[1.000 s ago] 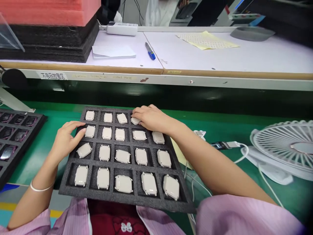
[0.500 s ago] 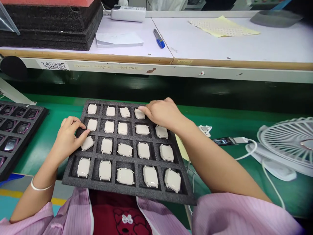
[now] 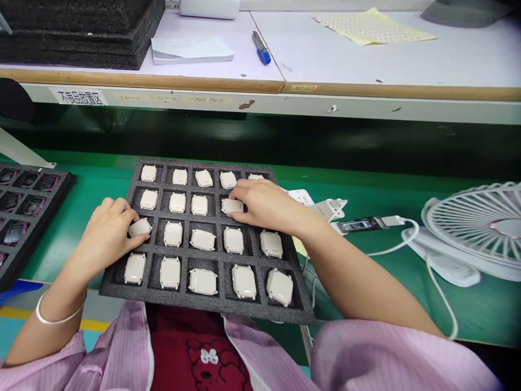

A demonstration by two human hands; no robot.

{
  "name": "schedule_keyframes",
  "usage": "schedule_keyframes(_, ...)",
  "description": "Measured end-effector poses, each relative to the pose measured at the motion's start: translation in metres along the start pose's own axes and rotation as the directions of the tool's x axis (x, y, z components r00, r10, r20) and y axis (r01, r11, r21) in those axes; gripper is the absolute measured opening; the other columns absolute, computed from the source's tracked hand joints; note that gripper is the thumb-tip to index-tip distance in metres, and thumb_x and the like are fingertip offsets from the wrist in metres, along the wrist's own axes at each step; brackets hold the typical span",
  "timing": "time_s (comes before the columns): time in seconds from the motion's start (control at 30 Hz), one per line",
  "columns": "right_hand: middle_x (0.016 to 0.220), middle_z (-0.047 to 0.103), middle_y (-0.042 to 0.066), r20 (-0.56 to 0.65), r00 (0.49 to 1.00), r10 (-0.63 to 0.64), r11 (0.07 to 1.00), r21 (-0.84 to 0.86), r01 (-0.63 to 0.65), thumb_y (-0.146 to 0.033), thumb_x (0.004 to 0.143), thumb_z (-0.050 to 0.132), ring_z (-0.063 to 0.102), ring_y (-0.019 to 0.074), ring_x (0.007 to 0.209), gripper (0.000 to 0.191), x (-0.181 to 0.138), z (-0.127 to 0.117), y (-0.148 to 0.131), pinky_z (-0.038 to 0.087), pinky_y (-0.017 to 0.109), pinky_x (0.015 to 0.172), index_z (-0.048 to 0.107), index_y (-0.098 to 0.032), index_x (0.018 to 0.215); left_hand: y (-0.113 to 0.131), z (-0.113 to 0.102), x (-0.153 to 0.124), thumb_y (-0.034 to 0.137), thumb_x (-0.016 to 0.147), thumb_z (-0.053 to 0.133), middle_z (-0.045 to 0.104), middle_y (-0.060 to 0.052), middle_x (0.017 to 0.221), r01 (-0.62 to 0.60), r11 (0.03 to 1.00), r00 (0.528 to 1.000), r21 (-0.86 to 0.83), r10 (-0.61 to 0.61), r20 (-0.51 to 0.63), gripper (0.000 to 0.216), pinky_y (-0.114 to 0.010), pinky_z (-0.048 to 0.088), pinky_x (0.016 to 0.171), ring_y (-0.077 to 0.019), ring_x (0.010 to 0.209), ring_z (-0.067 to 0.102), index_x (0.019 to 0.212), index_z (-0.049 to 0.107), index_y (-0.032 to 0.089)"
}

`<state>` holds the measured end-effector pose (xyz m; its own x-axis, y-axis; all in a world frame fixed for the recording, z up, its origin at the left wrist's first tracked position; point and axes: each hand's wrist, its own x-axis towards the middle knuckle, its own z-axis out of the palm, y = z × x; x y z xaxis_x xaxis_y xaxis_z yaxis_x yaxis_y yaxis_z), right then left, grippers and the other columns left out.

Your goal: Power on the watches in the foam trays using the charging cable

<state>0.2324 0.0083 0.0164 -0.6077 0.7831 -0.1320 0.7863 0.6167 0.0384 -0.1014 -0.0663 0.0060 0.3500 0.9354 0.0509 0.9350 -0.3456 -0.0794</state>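
Note:
A black foam tray (image 3: 211, 310) with square pockets lies in front of me, each pocket holding a cream-white watch case. My left hand (image 3: 106, 234) rests on the tray's left edge, fingers curled around the case (image 3: 140, 227) in the third row's first pocket. My right hand (image 3: 266, 207) lies across the second row, fingertips pinching the case (image 3: 232, 206) in the fourth pocket. Other cases such as one in the front row (image 3: 202, 282) sit untouched.
A second black tray (image 3: 24, 212) with dark parts is at the left. A white desk fan (image 3: 480, 231), a cable and adapter (image 3: 358, 224) lie to the right on the green mat. The raised shelf behind holds a blue pen (image 3: 260, 49), notepad (image 3: 191, 49), yellow sheet (image 3: 372, 27) and stacked foam (image 3: 77, 30).
My right hand moved from the top row's fourth case down to the second row's fourth case. My left hand closed onto the third-row first case. The view tilted slightly downward.

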Motion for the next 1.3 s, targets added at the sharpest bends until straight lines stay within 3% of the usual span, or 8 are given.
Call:
schedule_keyframes(0.2, 0.086, 0.073, 0.013, 0.085, 0.95, 0.301, 0.951, -0.094, -0.293, -0.046, 0.1, 0.051, 0.069, 0.0337, 0.084, 0.042, 0.004, -0.008, -0.019, 0.038, 0.034, 0.06, 0.071, -0.017, 0.077, 0.023, 0.004, -0.002, 0.055, 0.084, 0.061, 0.058, -0.016, 0.082, 0.178, 0.972, 0.984, 0.156, -0.173, -0.05, 0.042, -0.047, 0.046, 0.072, -0.036, 0.088, 0.054, 0.077, 0.068, 0.014)
schedule_keyframes(0.33, 0.093, 0.075, 0.014, 0.154, 0.955, 0.253, 0.967, -0.026, -0.252, -0.037, 0.109, 0.037, 0.07, 0.0338, 0.088, 0.047, 0.0, -0.005, -0.026, 0.041, 0.035, 0.062, 0.073, -0.017, 0.086, 0.032, 0.005, -0.006, 0.058, 0.092, 0.051, 0.056, -0.016, 0.081, 0.214, 0.96, 0.974, 0.183, -0.196, -0.11, 0.05, -0.043, 0.042, 0.066, -0.0356, 0.086, 0.053, 0.077, 0.067, 0.013)
schedule_keyframes(0.43, 0.09, 0.074, 0.011, 0.058, 0.971, 0.231, 0.971, 0.058, -0.234, -0.035, 0.107, 0.044, 0.07, 0.0301, 0.082, 0.035, -0.008, -0.005, -0.03, 0.044, 0.034, 0.064, 0.071, -0.018, 0.092, 0.029, 0.004, -0.012, 0.054, 0.1, 0.04, 0.054, -0.013, 0.078, 0.179, 0.969, 0.978, 0.169, -0.156, -0.142, 0.054, -0.042, 0.041, 0.067, -0.0314, 0.082, 0.052, 0.073, 0.065, 0.016)
schedule_keyframes(0.63, 0.103, 0.071, 0.012, -0.025, 0.972, -0.232, 0.947, 0.222, 0.231, -0.022, 0.098, 0.066, 0.068, 0.0286, 0.096, 0.012, -0.012, -0.002, -0.072, 0.052, 0.037, 0.085, 0.07, -0.014, 0.106, 0.012, 0.003, -0.019, 0.043, 0.103, 0.035, 0.057, -0.013, 0.094, 0.143, 0.989, 0.979, -0.04, -0.147, -0.138, 0.045, -0.044, 0.045, 0.076, -0.0288, 0.084, 0.049, 0.095, 0.071, 0.017)
schedule_keyframes(0.83, 0.112, 0.069, 0.011, 0.102, 0.978, -0.18, 0.952, 0.269, 0.147, -0.022, 0.095, 0.07, 0.069, 0.0268, 0.092, 0.017, -0.003, -0.006, -0.078, 0.049, 0.031, 0.072, 0.068, -0.015, 0.11, 0.002, 0.008, -0.027, 0.037, 0.103, 0.039, 0.052, -0.012, 0.104, 0.078, 0.959, 0.992, -0.274, -0.102, -0.078, 0.038, -0.045, 0.047, 0.088, -0.0278, 0.095, 0.048, 0.12, 0.067, 0.019)
schedule_keyframes(1.07, 0.077, 0.071, -0.002, 0.157, 0.988, 0.002, 0.784, 0.613, -0.1, -0.016, 0.095, 0.066, 0.067, 0.0179, 0.071, 0.005, 0.002, -0.008, -0.06, 0.043, 0.025, 0.063, 0.066, -0.019, 0.09, 0.0, 0.012, -0.032, 0.036, 0.103, 0.044, 0.05, -0.012, 0.109, 0.055, 0.955, 0.992, -0.292, -0.085, -0.09, 0.035, -0.045, 0.046, 0.092, -0.0278, 0.099, 0.049, 0.125, 0.063, 0.017)
schedule_keyframes(1.2, 0.091, 0.07, 0.005, 0.001, 1.0, -0.011, 0.888, 0.459, 0.01, -0.016, 0.098, 0.063, 0.067, 0.0216, 0.081, 0.011, -0.001, -0.002, -0.07, 0.047, 0.029, 0.071, 0.073, -0.018, 0.096, 0.011, 0.003, -0.034, 0.034, 0.102, 0.049, 0.054, -0.011, 0.108, 0.0, 0.96, 0.981, -0.281, -0.054, -0.185, 0.029, -0.044, 0.045, 0.091, -0.0272, 0.1, 0.05, 0.121, 0.064, 0.018)
schedule_keyframes(1.3, 0.106, 0.064, 0.014, -0.14, 0.99, -0.01, 0.961, 0.274, 0.048, -0.016, 0.101, 0.058, 0.065, 0.0239, 0.082, 0.02, -0.007, 0.002, -0.076, 0.05, 0.032, 0.069, 0.072, -0.013, 0.115, 0.038, -0.009, -0.036, 0.03, 0.101, 0.053, 0.056, -0.009, 0.104, -0.198, 0.915, 0.964, -0.351, 0.118, -0.237, 0.022, -0.039, 0.045, 0.085, -0.0237, 0.095, 0.051, 0.116, 0.064, 0.019)
